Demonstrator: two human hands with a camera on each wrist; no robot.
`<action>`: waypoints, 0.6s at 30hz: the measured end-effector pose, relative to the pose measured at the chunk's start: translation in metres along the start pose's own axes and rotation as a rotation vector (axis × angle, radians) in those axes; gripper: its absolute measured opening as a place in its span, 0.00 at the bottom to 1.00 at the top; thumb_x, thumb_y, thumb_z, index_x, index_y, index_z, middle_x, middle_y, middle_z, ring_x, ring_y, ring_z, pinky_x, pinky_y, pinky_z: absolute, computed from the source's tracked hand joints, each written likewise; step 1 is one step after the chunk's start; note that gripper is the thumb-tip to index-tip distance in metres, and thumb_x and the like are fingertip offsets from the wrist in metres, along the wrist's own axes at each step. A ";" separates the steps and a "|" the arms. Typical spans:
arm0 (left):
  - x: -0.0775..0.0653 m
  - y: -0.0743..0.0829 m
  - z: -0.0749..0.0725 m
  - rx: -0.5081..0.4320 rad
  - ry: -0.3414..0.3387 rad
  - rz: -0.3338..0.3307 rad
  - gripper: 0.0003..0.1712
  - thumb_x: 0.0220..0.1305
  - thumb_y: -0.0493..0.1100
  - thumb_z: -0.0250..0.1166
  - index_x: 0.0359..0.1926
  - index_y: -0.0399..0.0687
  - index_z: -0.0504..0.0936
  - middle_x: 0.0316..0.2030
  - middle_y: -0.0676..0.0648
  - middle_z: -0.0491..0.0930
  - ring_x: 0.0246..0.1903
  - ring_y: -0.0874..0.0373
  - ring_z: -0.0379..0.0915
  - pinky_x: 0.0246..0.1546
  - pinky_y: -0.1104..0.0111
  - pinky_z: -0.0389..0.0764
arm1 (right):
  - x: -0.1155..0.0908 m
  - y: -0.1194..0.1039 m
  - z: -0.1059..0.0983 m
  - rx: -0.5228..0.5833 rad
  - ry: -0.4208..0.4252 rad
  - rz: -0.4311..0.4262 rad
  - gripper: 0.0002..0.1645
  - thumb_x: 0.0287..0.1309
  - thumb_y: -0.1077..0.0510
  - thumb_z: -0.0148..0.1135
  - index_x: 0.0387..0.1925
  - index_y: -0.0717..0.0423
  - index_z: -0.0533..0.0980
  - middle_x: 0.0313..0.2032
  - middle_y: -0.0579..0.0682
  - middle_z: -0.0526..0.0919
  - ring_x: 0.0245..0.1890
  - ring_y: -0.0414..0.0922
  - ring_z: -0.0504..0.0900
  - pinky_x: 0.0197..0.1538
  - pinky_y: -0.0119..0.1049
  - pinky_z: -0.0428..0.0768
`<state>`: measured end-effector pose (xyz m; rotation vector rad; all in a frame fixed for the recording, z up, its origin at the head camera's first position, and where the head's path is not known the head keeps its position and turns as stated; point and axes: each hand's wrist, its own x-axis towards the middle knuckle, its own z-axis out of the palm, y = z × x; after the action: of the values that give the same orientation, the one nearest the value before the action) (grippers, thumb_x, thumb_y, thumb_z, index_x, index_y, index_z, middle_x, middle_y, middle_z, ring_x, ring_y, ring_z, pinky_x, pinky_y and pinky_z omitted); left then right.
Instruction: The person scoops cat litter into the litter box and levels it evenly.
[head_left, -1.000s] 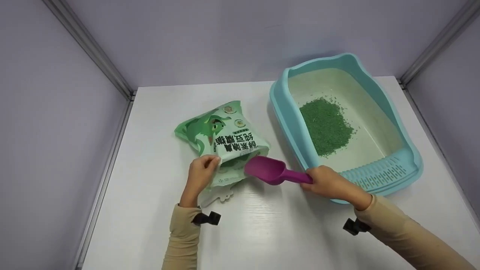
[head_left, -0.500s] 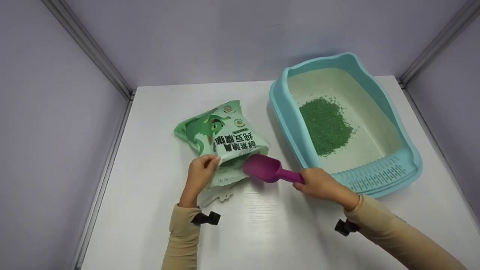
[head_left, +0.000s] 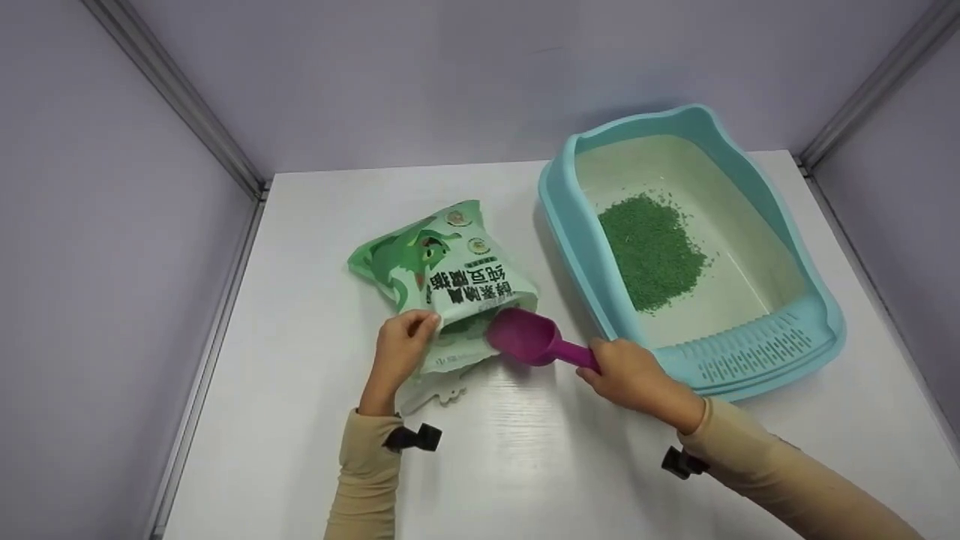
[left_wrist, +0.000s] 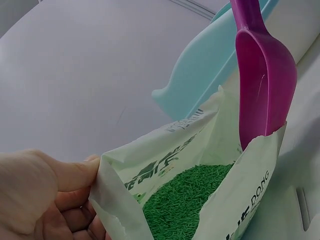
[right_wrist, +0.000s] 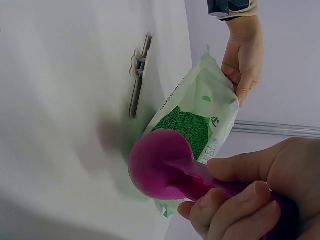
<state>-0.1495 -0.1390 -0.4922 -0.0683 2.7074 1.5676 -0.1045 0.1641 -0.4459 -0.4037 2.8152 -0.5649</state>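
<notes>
A light green cat litter bag [head_left: 457, 274] lies on the table with its mouth toward me. My left hand [head_left: 405, 346] pinches the edge of that mouth and holds it apart. Green pellets [left_wrist: 185, 200] show inside the bag in the left wrist view. My right hand [head_left: 634, 375] grips the handle of a magenta scoop [head_left: 525, 336]. The scoop's tip is at the right side of the bag's mouth, just past the rim in the left wrist view. No pellets show in the scoop's visible bowl.
A blue litter box [head_left: 589, 232] stands to the right, with a pile of green litter [head_left: 651, 255] on its pale floor. A white sealing clip [head_left: 439, 394] lies partly under the bag's near edge. Panels enclose the white table [head_left: 315, 217] at the back and sides.
My right hand and the scoop have shifted left, bringing the scoop's tip to the bag's mouth. The left hand keeps its pinch on the bag and has hardly moved.
</notes>
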 end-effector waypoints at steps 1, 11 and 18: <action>0.000 0.000 0.000 -0.002 0.001 -0.004 0.12 0.66 0.40 0.62 0.37 0.34 0.85 0.29 0.39 0.82 0.26 0.64 0.66 0.31 0.73 0.69 | 0.000 -0.001 0.000 -0.007 0.013 -0.002 0.13 0.56 0.58 0.65 0.27 0.63 0.72 0.18 0.55 0.74 0.20 0.45 0.69 0.23 0.38 0.68; -0.002 0.001 -0.001 -0.001 -0.010 0.013 0.12 0.67 0.41 0.61 0.38 0.35 0.85 0.28 0.39 0.82 0.26 0.63 0.68 0.32 0.71 0.71 | -0.007 -0.011 0.010 -0.111 0.242 -0.073 0.15 0.48 0.62 0.69 0.23 0.61 0.68 0.15 0.58 0.75 0.17 0.56 0.76 0.20 0.49 0.73; -0.002 0.001 -0.002 -0.002 -0.006 0.015 0.12 0.67 0.41 0.61 0.37 0.34 0.85 0.29 0.39 0.81 0.27 0.62 0.67 0.32 0.71 0.70 | -0.008 -0.016 0.013 -0.155 0.316 -0.108 0.16 0.47 0.62 0.70 0.21 0.60 0.68 0.13 0.56 0.73 0.14 0.56 0.75 0.18 0.49 0.73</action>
<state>-0.1473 -0.1403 -0.4900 -0.0436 2.7081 1.5715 -0.0894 0.1481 -0.4494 -0.5426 3.1689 -0.4694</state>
